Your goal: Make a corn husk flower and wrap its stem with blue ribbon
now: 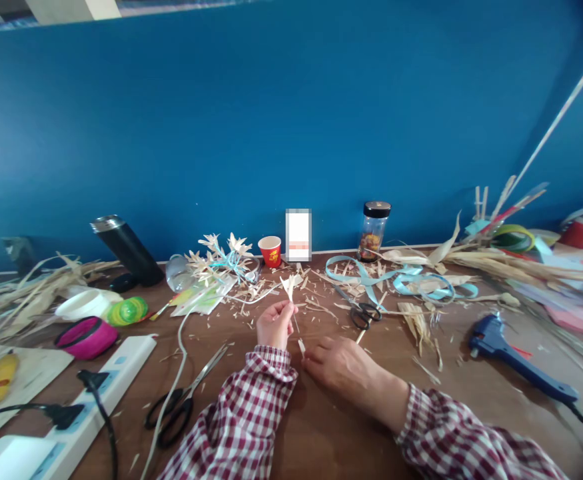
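My left hand (274,325) is closed in a pinch on a small pale corn-husk flower (290,287), held upright above the table. A thin stem runs down from it below my fingers. To the right, my right hand (341,367) is low over the tabletop with its fingers curled together. At its fingertips is a small pale husk piece (302,347), which looks pinched there. Dark-handled scissors (366,315) lie beyond my right hand. A larger pair of scissors (184,403) lies open to the left of my left forearm.
Husk scraps litter the brown table (316,433). Behind stand a bunch of husk flowers (221,260), a red paper cup (270,252) and a glass jar (372,233). Blue ribbon (366,280) and a blue glue gun (518,360) lie right; a white power strip (116,373) lies left.
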The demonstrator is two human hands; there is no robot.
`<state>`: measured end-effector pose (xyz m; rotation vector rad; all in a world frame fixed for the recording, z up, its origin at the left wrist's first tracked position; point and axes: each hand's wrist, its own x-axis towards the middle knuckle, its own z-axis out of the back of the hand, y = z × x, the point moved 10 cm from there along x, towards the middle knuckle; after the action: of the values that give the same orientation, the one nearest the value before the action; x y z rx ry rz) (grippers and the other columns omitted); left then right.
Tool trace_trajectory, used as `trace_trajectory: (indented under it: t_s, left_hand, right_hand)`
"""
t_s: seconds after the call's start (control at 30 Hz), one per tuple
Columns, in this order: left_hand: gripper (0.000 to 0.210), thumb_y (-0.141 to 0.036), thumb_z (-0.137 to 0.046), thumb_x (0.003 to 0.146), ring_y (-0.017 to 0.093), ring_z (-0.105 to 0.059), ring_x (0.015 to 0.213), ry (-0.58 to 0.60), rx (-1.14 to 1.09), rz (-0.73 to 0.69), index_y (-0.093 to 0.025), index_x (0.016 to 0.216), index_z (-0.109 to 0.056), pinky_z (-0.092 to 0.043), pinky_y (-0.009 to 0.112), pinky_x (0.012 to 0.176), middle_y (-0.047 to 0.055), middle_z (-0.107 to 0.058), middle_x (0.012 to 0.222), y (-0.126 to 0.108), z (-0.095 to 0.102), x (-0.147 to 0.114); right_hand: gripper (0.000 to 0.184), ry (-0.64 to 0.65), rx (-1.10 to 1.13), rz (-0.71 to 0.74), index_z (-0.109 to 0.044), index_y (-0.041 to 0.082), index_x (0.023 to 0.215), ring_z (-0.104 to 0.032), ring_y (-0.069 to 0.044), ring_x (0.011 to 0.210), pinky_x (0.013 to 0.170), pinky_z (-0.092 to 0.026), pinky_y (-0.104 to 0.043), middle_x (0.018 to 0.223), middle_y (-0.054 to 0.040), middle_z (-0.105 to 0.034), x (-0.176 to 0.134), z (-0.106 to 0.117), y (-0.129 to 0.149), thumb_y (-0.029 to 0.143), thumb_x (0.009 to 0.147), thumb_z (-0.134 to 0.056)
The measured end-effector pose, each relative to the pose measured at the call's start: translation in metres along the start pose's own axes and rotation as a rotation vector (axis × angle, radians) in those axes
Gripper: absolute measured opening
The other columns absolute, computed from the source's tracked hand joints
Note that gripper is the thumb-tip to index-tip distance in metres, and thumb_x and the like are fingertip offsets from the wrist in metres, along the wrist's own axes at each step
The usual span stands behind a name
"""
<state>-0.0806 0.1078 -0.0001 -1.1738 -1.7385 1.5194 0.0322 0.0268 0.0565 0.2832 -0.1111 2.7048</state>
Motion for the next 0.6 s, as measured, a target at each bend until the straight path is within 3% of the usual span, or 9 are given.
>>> trace_trajectory:
  t_s: [0.27, 0.47, 0.6]
  left_hand:
    - [0.026, -0.033, -0.069, 0.058, 0.002, -0.038, 0.033, 0.002, 0.047, 0.007, -0.012, 0.072, -0.063, -0.026, 0.016, 0.033, 0.001, -0.064, 0.062, 0.001, -0.003, -0.004]
    - [0.024, -0.032, -0.068, 0.060, 0.002, -0.038, 0.033, 0.045, 0.033, -0.004, -0.012, 0.073, -0.062, -0.026, 0.016, 0.033, 0.001, -0.064, 0.062, 0.002, -0.009, -0.005]
    - [0.025, -0.033, -0.069, 0.060, 0.002, -0.039, 0.033, 0.071, 0.018, 0.011, -0.014, 0.073, -0.063, -0.025, 0.016, 0.033, 0.001, -0.065, 0.065, 0.004, -0.011, -0.007]
  right_hand:
    - [0.020, -0.021, -0.005, 0.028, -0.055, 0.014, 0.085, -0.052, -0.015, 0.075, 0.058, -0.041, -0.026, 0.086, -0.0068, -0.058, 0.001, -0.005, 0.003, 0.016, 0.091, -0.036]
    - [0.013, -0.068, 0.002, -0.029, -0.057, 0.015, 0.087, -0.053, -0.016, 0.080, 0.066, -0.043, -0.027, 0.087, -0.0062, -0.060, -0.005, 0.002, -0.010, 0.016, 0.088, -0.044]
    - [0.009, -0.037, -0.046, -0.007, -0.058, 0.014, 0.081, -0.053, -0.018, 0.073, 0.060, -0.042, -0.028, 0.078, -0.0057, -0.062, -0.006, -0.001, -0.004, 0.014, 0.084, -0.049]
